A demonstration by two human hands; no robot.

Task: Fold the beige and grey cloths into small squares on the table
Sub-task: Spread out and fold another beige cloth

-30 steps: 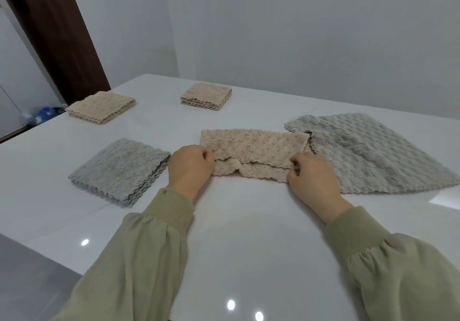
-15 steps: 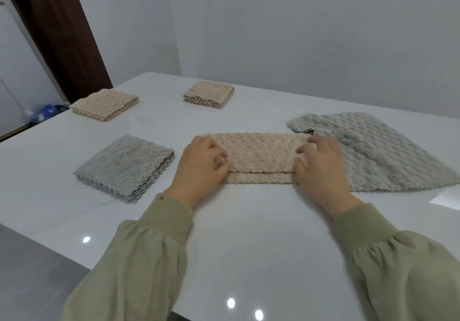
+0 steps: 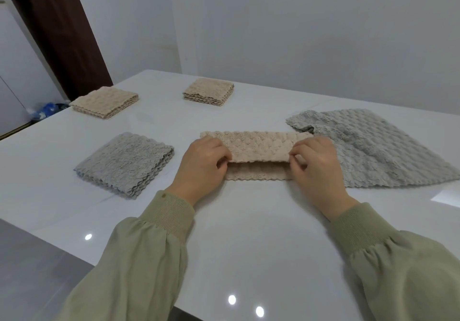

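Observation:
A beige cloth (image 3: 258,148) lies folded into a long strip at the middle of the white table (image 3: 249,233). My left hand (image 3: 202,166) pinches the upper layer at the strip's left end. At the right end my right hand (image 3: 316,165) pinches the same layer. The upper layer's near edge is lifted slightly, and a lower layer shows beneath it. An unfolded grey cloth (image 3: 368,146) is spread flat to the right, touching the strip's right end.
A folded grey square (image 3: 124,162) sits left of my hands. Two folded beige squares lie farther back, one (image 3: 104,101) at the far left and one (image 3: 209,91) at the centre. The table's near-left edge drops to a grey floor (image 3: 37,271).
The beige cloth's far half came over onto the near half, making a flat strip. Both hands then shifted from pressing it down to pinching the upper layer at its ends.

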